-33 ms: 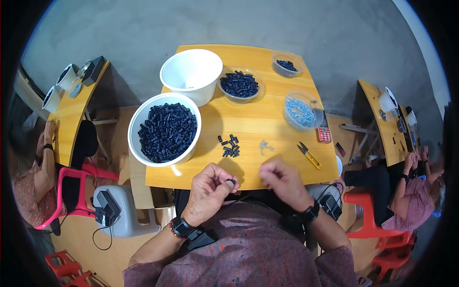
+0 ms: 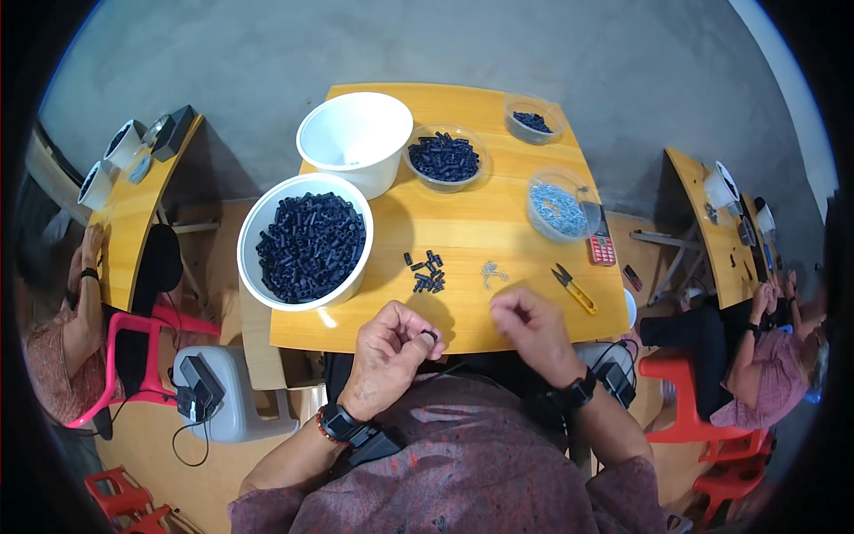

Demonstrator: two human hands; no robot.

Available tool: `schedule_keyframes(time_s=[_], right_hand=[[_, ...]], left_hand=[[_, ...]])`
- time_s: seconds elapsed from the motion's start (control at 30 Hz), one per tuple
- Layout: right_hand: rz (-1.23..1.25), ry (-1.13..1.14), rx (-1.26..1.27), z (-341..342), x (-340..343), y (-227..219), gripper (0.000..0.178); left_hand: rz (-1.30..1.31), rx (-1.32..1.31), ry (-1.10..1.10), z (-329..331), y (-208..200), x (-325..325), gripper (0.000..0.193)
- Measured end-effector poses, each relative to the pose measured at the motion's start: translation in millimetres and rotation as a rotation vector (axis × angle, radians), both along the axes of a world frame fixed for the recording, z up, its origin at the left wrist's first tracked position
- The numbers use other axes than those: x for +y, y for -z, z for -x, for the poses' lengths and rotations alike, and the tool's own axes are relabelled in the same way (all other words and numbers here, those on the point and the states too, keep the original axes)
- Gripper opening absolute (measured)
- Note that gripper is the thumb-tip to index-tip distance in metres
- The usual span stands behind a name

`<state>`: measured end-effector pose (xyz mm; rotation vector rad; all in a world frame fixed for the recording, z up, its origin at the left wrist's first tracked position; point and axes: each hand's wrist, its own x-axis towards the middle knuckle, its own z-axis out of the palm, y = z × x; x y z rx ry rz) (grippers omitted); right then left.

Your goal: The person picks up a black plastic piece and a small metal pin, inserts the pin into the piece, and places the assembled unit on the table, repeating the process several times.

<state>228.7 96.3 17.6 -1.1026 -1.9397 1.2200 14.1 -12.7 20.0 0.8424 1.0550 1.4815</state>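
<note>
Here, black piece (image 2: 431,335) pinched in left hand (image 2: 384,354) (at thumb tip).

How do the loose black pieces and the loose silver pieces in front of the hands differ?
The black pieces are dark and chunky; the silver pieces are pale and thin. The black pieces lie on the left and cover more of the table; the silver pieces lie to their right in a smaller patch. Both are scattered directly on the table.
</note>
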Motion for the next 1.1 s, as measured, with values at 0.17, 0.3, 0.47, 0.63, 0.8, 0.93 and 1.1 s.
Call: schedule_keyframes(time_s=[0.17,0.3,0.47,0.63,0.8,0.93,1.1], right_hand=[[-0.330,0.021,-0.056,9.1,29.9,-5.3,0.009],[-0.429,-0.054,-0.149,17.9,35.3,-1.9,0.007],[-0.433,-0.068,-0.224,21.9,34.2,-6.7,0.005],[-0.441,-0.075,-0.278,23.0,32.5,-9.9,0.003],[-0.386,-0.035,-0.308,15.9,31.6,-10.9,0.004],[-0.305,0.081,-0.289,12.7,19.6,-19.6,0.004],[0.246,-0.083,0.284,30.6,-7.6,-32.6,0.008]], left_hand=[[0.072,0.038,-0.016,-9.1,-1.3,9.5,0.007],[0.064,0.056,-0.065,-9.8,4.3,9.5,0.010],[0.077,-0.026,-0.110,-2.4,11.2,8.6,0.013],[0.017,-0.019,-0.041,4.0,15.6,5.9,0.011],[-0.016,-0.028,-0.044,3.0,18.6,4.8,0.010],[-0.010,-0.067,0.010,6.0,16.0,3.8,0.009],[-0.016,-0.065,0.025,6.2,16.1,5.0,0.008]])
